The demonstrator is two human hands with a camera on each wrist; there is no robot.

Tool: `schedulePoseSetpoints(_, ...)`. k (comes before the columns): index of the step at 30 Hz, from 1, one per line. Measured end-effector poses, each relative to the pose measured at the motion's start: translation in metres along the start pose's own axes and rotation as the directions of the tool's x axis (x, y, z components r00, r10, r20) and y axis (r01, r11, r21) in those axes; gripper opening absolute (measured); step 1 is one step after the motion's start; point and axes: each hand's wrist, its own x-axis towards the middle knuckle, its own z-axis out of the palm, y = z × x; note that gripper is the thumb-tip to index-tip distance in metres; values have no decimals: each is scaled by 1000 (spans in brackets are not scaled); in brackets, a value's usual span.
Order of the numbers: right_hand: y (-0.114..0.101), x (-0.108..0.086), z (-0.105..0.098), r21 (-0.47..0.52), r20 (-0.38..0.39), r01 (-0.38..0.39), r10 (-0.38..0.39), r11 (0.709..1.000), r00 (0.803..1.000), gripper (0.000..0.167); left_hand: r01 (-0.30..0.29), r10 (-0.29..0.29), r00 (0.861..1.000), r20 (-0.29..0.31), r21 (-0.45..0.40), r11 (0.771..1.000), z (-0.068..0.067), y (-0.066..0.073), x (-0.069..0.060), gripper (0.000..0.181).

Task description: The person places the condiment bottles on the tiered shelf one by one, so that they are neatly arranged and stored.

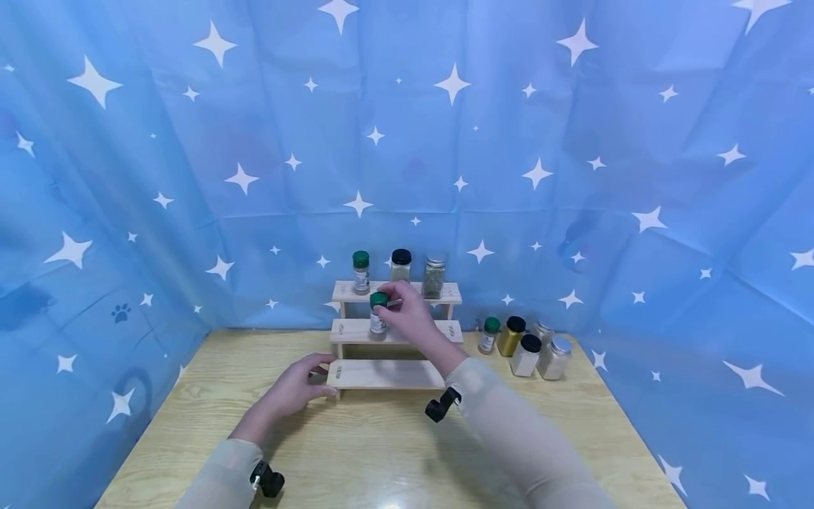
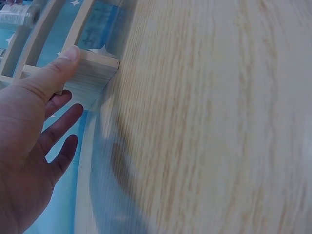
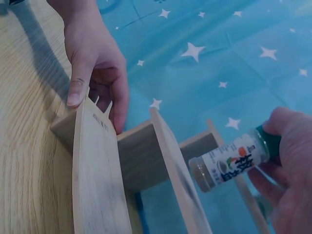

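My right hand (image 1: 410, 314) pinches the green lid of a small spice jar (image 1: 378, 319), which has a printed label. The jar is at the middle step of a three-step wooden shelf rack (image 1: 388, 375); in the right wrist view its base (image 3: 201, 176) is close to that step, and whether they touch I cannot tell. My left hand (image 1: 295, 385) grips the left end of the lowest step, thumb at the front edge. In the left wrist view its other fingers (image 2: 63, 129) spread loosely beside the rack. A green-lidded jar (image 1: 361, 274), a black-lidded jar (image 1: 400, 265) and a silver-lidded jar (image 1: 434, 278) stand on the top step.
Right of the rack, several jars stand on the wooden table (image 1: 381, 452): a green-lidded one (image 1: 488, 336), a gold one (image 1: 511, 336), a white one with black lid (image 1: 526, 356) and silver-lidded ones (image 1: 555, 359). A blue star-patterned curtain (image 1: 407, 170) hangs behind and at both sides.
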Motion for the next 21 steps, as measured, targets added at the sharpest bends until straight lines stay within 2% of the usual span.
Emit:
schedulePoseSetpoints(12, -3, 9, 22, 10, 20, 15, -15, 1000, 1000, 35, 4, -4, 1000, 3, 0, 1000, 1, -3, 3, 73)
schedulePoseSetpoints(21, -5, 15, 32, 19, 16, -2, 2, 1000, 1000, 36, 11, -11, 1000, 6, -6, 1000, -1, -1, 2, 72)
